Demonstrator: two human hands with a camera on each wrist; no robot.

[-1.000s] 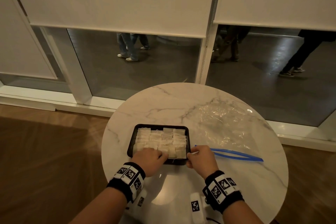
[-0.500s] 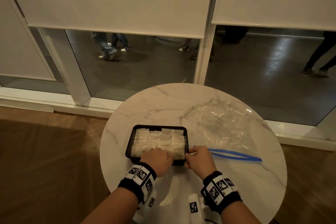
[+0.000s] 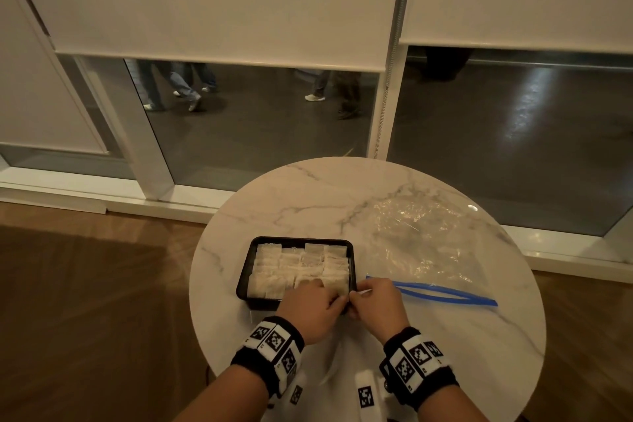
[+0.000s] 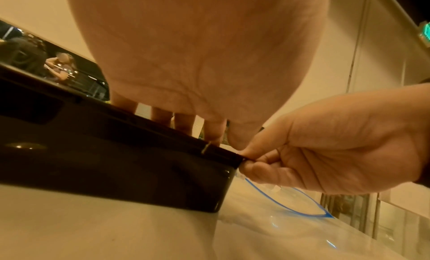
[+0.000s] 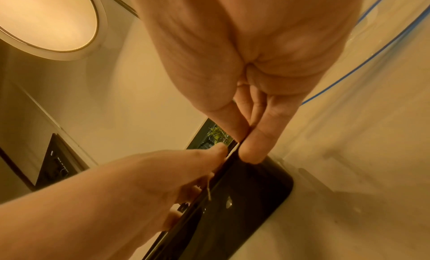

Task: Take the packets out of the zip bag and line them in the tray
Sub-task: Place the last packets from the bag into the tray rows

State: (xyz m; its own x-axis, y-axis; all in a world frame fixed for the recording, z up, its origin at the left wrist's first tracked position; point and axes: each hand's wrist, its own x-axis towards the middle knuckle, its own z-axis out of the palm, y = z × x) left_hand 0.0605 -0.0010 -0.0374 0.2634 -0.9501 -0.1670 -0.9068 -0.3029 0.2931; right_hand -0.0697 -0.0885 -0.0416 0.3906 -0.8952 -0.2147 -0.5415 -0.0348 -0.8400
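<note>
My left hand (image 3: 310,307) has slid right since a second ago, meeting my right hand (image 3: 375,301), which pinches the tray (image 3: 244,279) rim at its near right corner. The left's fingers reach over the rim; what they hold, I can't tell. The packets (image 3: 301,267) look light and soft; I'd take them by their edges. The zip bag (image 3: 421,243) lies flat on the surface (image 3: 274,202). Only the wrist views show the pinch.

A round white marble table (image 3: 308,202) with grey veining is seen, set on a wooden floor (image 3: 85,301). A black tray (image 3: 246,271) is carried on it, and just beside, to the right, a clear zip bag (image 3: 421,243) is laid flat.
</note>
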